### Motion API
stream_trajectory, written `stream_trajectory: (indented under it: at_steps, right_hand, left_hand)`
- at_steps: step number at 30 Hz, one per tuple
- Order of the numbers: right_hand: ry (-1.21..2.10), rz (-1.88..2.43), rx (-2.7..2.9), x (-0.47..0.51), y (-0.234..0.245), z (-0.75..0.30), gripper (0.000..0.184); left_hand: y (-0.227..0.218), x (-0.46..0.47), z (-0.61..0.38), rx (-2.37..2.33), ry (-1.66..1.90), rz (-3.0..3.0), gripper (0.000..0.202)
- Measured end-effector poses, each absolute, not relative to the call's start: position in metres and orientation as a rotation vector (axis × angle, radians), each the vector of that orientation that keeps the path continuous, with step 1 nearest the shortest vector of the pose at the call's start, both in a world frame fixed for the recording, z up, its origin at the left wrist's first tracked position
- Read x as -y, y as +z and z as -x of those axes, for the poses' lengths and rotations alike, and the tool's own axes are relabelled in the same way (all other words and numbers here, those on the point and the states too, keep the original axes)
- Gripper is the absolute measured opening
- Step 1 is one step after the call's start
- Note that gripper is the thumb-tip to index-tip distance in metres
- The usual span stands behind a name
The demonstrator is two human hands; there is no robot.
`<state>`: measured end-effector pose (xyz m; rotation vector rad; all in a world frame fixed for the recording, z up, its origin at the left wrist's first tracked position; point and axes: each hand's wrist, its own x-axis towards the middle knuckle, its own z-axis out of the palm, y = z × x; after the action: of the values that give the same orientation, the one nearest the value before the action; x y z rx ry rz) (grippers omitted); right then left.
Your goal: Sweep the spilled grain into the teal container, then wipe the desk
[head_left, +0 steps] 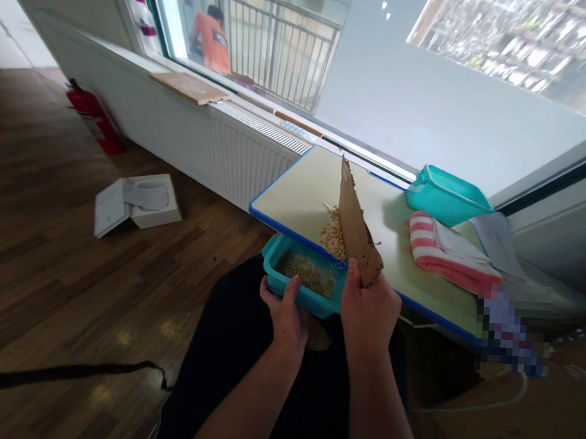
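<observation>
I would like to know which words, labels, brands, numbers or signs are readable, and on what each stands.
No text is readable.
Fire extinguisher: label too small.
Orange shirt near the top: back print blurred.
Cardboard box, lower right: blue marks, illegible.
Bottle, upper left: label unreadable.
Pixelated item, right: unreadable.
Held cardboard piece and teal container: no lettering visible.

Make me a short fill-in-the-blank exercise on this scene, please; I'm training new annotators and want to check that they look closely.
1. The ____ hand holds a piece of cardboard.
2. The left hand holds a teal container with grains in it, at the edge of the table, whose trim is coloured ____.
3. The folded towel on the table has pink and ____ stripes.
4. The fire extinguisher near the wall is coloured ____.

Missing words: right; blue; white; red.
</observation>
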<state>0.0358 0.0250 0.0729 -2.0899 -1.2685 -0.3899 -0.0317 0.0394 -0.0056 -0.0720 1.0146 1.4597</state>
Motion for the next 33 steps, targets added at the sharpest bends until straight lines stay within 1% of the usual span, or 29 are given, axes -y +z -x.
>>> stream_trajectory:
  at_steps: [13, 23, 28, 31, 33]
  right_hand:
    - [-0.337, 2.039, 1.326, -0.040, 0.075, -0.013, 0.040]
    - [-0.334, 2.043, 1.326, -0.045, 0.074, -0.010, 0.044]
    - [-0.255, 2.048, 1.222, -0.043, 0.092, -0.042, 0.050]
    - [-0.198, 1.978, 1.268, -0.055, 0.111, -0.072, 0.048]
    - [-0.126, 1.884, 1.294, -0.082, 0.121, -0.095, 0.043]
  left_hand:
    - [-0.005, -0.047, 0.044, -1.012, 1.484, 0.115, 0.076]
    - [-0.004, -0.058, 0.055, -0.994, 1.522, 0.107, 0.078]
    - [-0.008, -0.061, 0.058, -0.998, 1.482, 0.116, 0.078]
    - [-0.012, -0.062, 0.060, -0.994, 1.482, 0.125, 0.075]
    - [-0.014, -0.064, 0.062, -0.983, 1.476, 0.125, 0.074]
